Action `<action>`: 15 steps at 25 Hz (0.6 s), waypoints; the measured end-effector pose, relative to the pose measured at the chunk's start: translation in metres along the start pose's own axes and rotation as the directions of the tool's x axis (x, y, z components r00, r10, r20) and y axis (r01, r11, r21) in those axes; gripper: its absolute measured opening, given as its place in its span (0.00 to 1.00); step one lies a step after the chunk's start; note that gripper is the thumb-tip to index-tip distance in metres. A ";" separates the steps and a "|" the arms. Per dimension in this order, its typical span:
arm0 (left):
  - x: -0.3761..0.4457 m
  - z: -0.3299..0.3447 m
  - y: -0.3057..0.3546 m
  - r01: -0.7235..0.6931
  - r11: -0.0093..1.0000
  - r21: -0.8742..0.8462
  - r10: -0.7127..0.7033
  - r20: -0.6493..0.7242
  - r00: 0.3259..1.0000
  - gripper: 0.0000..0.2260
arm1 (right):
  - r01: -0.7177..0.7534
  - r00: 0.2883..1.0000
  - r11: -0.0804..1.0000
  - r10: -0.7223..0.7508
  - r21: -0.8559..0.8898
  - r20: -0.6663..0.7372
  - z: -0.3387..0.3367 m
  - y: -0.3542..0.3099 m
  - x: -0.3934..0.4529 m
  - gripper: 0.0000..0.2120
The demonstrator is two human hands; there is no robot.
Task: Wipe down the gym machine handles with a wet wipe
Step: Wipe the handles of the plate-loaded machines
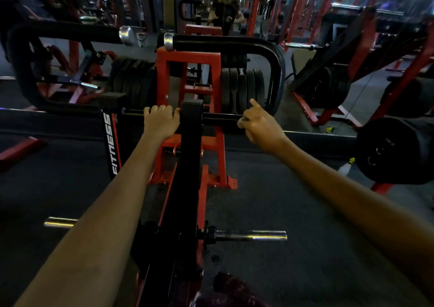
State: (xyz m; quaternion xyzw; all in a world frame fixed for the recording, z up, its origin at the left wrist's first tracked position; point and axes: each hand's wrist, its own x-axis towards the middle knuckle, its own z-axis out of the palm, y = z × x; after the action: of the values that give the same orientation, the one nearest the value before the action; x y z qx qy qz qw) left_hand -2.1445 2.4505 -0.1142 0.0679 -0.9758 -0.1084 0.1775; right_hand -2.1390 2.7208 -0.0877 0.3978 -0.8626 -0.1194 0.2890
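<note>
The left hand (161, 121) lies over the left handle (133, 112) of the gym machine (189, 128), its fingers curled over the top of the bar just beside the black central post. The right hand (259, 127) is at the outer end of the right handle (219, 118); its index finger points up and away while the thumb and the other fingers pinch a small pale scrap against the bar end, which is probably the wet wipe (241, 121), though it is too small and dim to be sure.

Both handles are short, rigid black bars sticking out sideways from the post, fixed to a heavy red and black frame; they should not shift under pressure. The wipe is soft, thin and damp, so it will likely bunch or slip unless folded round the bar and held by the fingertips and thumb, then dragged along its length.

White lettering reading "FITNESS" (110, 143) runs down a black upright left of the post. A weight plate (387, 150) at the right edge carries faint markings that cannot be read.
</note>
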 end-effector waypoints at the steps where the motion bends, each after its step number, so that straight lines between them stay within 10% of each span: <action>1: 0.002 -0.001 0.000 0.009 1.000 0.002 -0.009 0.032 0.999 0.20 | -0.053 0.998 0.999 0.053 0.004 0.033 -0.004 -0.007 0.007 0.07; 6: -0.001 0.000 0.000 -0.014 1.000 0.020 0.014 0.000 1.000 0.20 | -0.094 0.984 0.994 0.083 0.061 0.157 -0.009 -0.058 0.062 0.13; 15: -0.001 0.007 -0.004 -0.047 0.999 0.002 0.046 -0.114 0.992 0.18 | -0.062 0.991 0.990 0.077 0.126 -0.114 0.010 0.026 -0.021 0.10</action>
State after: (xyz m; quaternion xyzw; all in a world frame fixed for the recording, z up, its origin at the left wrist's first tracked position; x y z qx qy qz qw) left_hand -2.1456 2.4483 -0.1223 0.0512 -0.9653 -0.1005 0.2357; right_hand -2.1497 2.7538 -0.0928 0.3907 -0.8630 -0.0323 0.3187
